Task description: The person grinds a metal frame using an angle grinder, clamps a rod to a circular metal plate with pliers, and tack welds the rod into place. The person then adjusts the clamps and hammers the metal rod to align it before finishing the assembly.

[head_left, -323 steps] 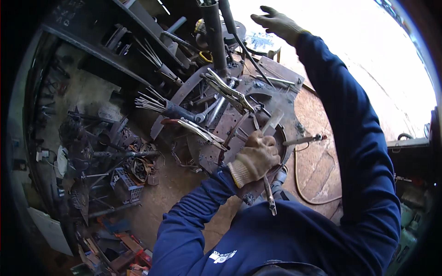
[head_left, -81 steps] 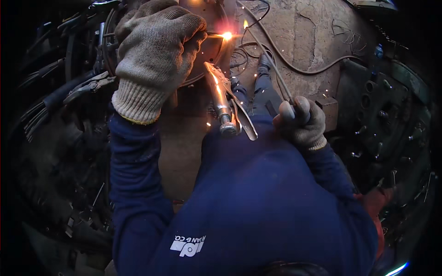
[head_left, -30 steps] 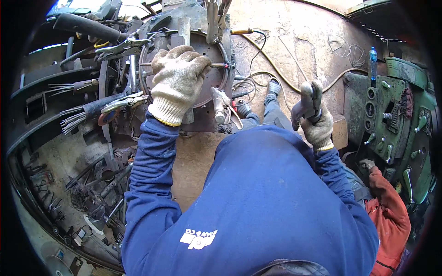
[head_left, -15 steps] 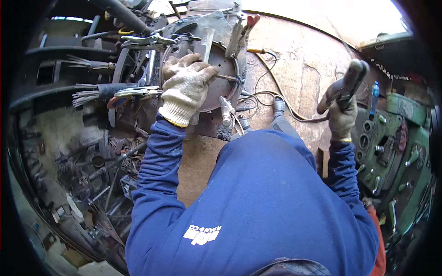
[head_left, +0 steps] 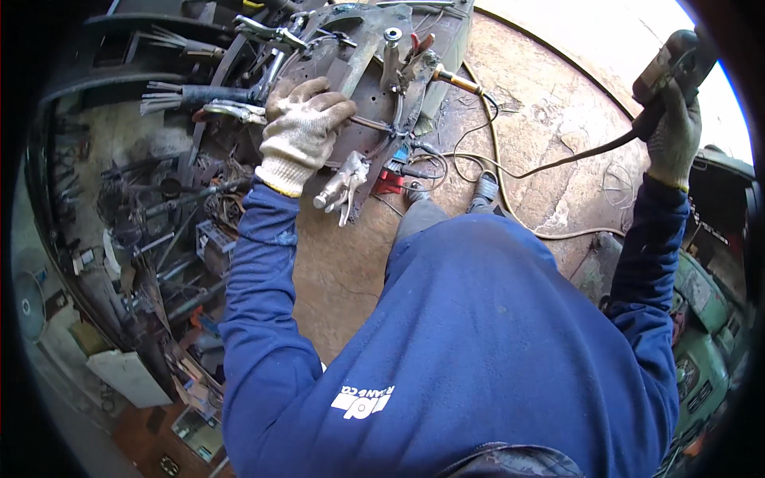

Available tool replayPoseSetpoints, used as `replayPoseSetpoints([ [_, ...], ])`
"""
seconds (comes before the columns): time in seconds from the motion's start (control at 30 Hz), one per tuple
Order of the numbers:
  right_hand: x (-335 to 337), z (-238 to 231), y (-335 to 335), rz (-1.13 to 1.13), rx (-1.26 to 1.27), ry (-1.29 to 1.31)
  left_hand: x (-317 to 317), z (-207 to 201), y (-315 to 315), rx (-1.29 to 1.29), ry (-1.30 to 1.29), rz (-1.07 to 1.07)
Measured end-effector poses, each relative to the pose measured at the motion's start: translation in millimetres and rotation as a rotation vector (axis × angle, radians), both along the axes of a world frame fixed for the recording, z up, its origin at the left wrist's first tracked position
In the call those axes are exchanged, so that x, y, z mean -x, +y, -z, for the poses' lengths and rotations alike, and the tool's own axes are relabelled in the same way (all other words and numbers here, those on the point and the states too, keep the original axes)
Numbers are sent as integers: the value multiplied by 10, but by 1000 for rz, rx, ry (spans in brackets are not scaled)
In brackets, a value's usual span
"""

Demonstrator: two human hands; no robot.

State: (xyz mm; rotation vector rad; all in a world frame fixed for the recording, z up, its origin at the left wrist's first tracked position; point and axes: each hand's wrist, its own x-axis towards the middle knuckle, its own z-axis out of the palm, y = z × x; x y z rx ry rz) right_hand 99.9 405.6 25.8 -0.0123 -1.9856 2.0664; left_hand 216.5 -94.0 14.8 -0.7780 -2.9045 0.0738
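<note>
My left hand [head_left: 307, 131], in a pale knitted glove, rests on a round dark metal workpiece [head_left: 370, 88] at the upper left. Its fingers are curled, and a thin metal rod [head_left: 370, 123] runs out from the fingertips towards the rim. Locking pliers [head_left: 343, 187] sit at the near edge of the workpiece. More locking pliers [head_left: 271, 32] lie beyond the hand. Raised far to the right, my gloved right hand [head_left: 673, 139] is closed around a dark corded power tool [head_left: 677, 68]. The tool's cord trails left; its exact kind is unclear.
An orange-handled tool [head_left: 460, 81] with a lead lies right of the workpiece. Cables [head_left: 510, 191] loop across the floor near my feet. Bundles of metal rods [head_left: 171, 95] and scrap metal fill the left side. A green machine [head_left: 705, 366] stands at the lower right.
My right hand has lifted the corded tool up and to the right. My left hand stays on the workpiece. The whole view has shifted, with the green machine now lower at the right.
</note>
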Motion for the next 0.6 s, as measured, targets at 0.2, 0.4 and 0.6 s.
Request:
replayPoseSetpoints([
  [0.2,400,-246,-572,-51,78,37,52,-46,80,26,48,-10],
  [0.4,626,-72,-663,-187,-3,97,-24,-16,60,-41,77,-88],
  [0.6,486,378,-368,-248,-62,97,-22,53,60,-139,92,-100],
])
